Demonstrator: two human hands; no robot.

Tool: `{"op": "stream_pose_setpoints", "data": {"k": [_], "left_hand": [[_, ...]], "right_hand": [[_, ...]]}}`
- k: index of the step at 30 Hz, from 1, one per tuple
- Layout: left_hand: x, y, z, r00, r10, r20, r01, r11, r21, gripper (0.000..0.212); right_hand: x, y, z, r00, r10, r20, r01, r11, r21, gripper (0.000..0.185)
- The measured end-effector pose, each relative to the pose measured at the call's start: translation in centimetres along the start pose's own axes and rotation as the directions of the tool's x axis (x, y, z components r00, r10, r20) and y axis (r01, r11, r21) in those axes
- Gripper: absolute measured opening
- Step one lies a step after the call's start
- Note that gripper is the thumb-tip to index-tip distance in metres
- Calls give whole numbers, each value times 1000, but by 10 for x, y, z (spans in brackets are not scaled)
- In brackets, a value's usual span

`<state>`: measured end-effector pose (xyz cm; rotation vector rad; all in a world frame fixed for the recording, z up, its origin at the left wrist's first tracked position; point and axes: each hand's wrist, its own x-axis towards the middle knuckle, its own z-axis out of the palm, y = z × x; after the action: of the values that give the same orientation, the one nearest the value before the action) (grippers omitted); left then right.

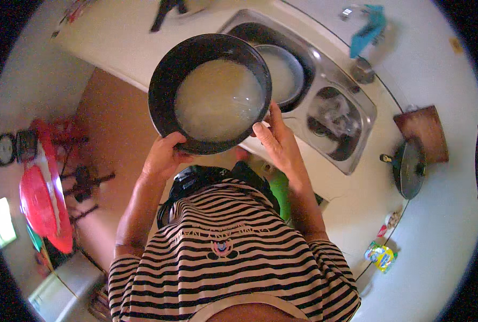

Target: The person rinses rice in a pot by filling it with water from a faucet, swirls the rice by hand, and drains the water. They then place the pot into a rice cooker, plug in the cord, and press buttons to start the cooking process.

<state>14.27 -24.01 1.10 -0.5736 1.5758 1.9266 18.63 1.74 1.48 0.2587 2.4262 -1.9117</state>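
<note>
A round dark pot (pixel 164 92) is held up level between both my hands, over the counter's front edge and the sink's near side. Cloudy, whitish liquid (pixel 219 100) covers its bottom; whether anything lies under it I cannot tell. My left hand (pixel 164 155) grips the lower left rim, thumb over the edge. On the lower right, my right hand (pixel 277 143) grasps the rim with its thumb near the edge. Partly hidden behind the pot, a pale-rimmed basin (pixel 297 72) with similar cloudy liquid sits in the larger bowl of the stainless steel sink (pixel 323 72).
The smaller sink bowl (pixel 335 122) is right of the basin. Along the wall stand a metal cup (pixel 362 71), a brown board (pixel 428 129), a dark lidded pan (pixel 410 169) and a yellow-green packet (pixel 380 256). A teal cloth (pixel 368 32) hangs there. Red chairs or furniture (pixel 41 193) stand left.
</note>
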Motion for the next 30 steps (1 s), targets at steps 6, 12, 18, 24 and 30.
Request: {"op": "stream_pose_setpoints", "data": {"k": [6,12,18,24,30], "left_hand": [[38,-2,72,997,-79,9,79,997,5,26],[81,28,153,991,-134,29,129,980,150,19],[120,31,175,982,-177,67,159,964,215,24],[150,29,196,985,-166,55,150,964,220,24],[160,37,220,980,-188,61,170,959,227,26]], "right_hand": [[79,78,-143,896,-168,-410,62,964,-260,25],[182,67,-294,645,-317,-695,103,937,-332,36],[255,99,-342,600,-592,-539,-84,623,-778,31],[256,89,-343,667,-442,-599,-378,493,-784,28],[257,79,-344,762,-388,-519,-389,366,-845,25]]}}
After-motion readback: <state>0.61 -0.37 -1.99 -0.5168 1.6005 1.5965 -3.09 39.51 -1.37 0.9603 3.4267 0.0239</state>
